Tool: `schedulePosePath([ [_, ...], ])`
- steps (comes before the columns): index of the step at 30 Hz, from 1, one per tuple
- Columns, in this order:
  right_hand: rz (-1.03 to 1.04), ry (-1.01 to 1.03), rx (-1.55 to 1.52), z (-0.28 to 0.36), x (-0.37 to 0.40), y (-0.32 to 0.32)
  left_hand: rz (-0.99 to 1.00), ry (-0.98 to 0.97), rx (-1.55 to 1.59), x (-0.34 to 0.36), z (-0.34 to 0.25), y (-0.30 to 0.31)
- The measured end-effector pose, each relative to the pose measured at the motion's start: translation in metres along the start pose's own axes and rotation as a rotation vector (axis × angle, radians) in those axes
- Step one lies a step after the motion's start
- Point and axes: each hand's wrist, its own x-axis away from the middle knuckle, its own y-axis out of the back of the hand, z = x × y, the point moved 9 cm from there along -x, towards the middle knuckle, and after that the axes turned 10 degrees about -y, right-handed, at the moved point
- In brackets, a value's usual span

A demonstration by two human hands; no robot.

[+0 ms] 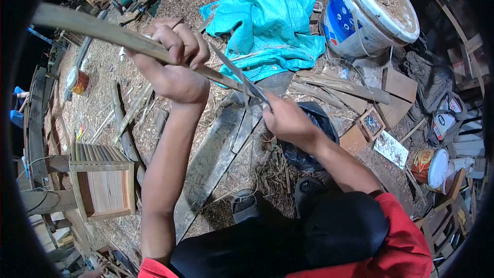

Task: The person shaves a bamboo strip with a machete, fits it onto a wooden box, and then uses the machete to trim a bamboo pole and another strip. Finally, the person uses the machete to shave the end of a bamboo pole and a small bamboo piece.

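Left hand [180, 80] fingers wrapped round wooden strip [103, 30]; right hand [289, 122] grips knife [234, 68], blade crossing strip. Best: shallow blade angle, steady strip, strokes away from left fingers.

A turquoise sheet [267, 18] lies crumpled beside a large white bucket [347, 20].

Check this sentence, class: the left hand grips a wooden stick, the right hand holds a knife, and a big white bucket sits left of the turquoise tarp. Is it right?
No: the head view shows the big white bucket to the right of the turquoise tarp, not left. The rest holds: the left hand grips a wooden stick and the right hand holds a knife.
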Motion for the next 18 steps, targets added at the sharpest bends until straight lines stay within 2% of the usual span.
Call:
schedulePosePath([
  [1, 0.04, -0.078, 0.025, -0.003, -0.004, 0.002, -0.001, -0.007, -0.001, -0.002, 0.0, 0.0],
  [2, 0.012, -0.001, -0.103, 0.009, -0.003, 0.01, -0.086, 0.004, -0.078, -0.001, 0.002, 0.008],
  [5, -0.15, 0.224, -0.186, 0.038, 0.004, 0.029, -0.087, 0.031, 0.021, -0.001, 0.007, -0.003],
  [6, -0.05, 0.104, -0.113, 0.029, 0.001, 0.018, -0.063, 0.015, -0.009, -0.002, 0.008, -0.005],
  [9, 0.01, -0.045, 0.008, -0.053, -0.001, -0.038, -0.058, -0.027, -0.018, -0.001, 0.006, -0.006],
  [10, 0.076, -0.149, -0.078, -0.071, -0.005, -0.038, -0.068, -0.044, -0.03, 0.0, 0.002, -0.006],
  [13, 0.007, 0.058, 0.112, -0.048, -0.01, -0.027, -0.084, 0.007, 0.01, 0.001, 0.004, -0.011],
  [14, 0.037, -0.043, -0.007, -0.042, -0.006, -0.019, -0.057, -0.001, 0.004, 0.002, 0.006, -0.01],
  [17, -0.328, 0.312, 0.037, 0.011, 0.018, 0.004, -0.045, 0.013, 0.022, 0.0, 0.007, -0.015],
  [18, -0.255, 0.286, -0.046, -0.006, 0.012, -0.009, -0.032, 0.017, 0.0, 0.001, 0.007, -0.014],
])
